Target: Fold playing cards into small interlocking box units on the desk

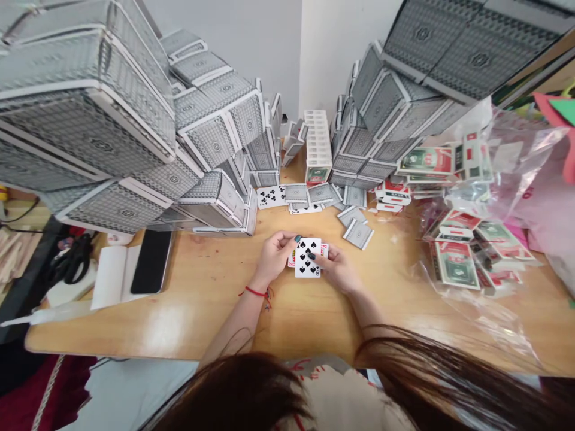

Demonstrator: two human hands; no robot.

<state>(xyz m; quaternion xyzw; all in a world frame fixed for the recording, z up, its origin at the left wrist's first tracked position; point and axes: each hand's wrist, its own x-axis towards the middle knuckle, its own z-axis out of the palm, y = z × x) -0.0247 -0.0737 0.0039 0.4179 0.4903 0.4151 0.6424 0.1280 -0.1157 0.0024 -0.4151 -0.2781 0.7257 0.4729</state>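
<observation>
Between my two hands are a few playing cards (pixel 307 266), face up, the eight of spades on top. Part of a king shows from under it on both sides. My left hand (pixel 275 256), with a red string bracelet at the wrist, pinches the left edge. My right hand (pixel 338 267) grips the right edge, its thumb lying on the front of the eight. Just beyond my hands, loose cards (pixel 321 193) lie in an overlapping row, mostly face down. A few folded grey-backed cards (pixel 358 233) rest to the right of that row.
Tall stacks of blocks made from grey-backed cards rise at left (pixel 215 143) and right (pixel 363 137). A column of card boxes (pixel 318 149) stands between them. On the right lie boxed decks (pixel 456 263) and clear plastic wrap. A phone (pixel 153 261) and black scissors (pixel 76 260) are at left.
</observation>
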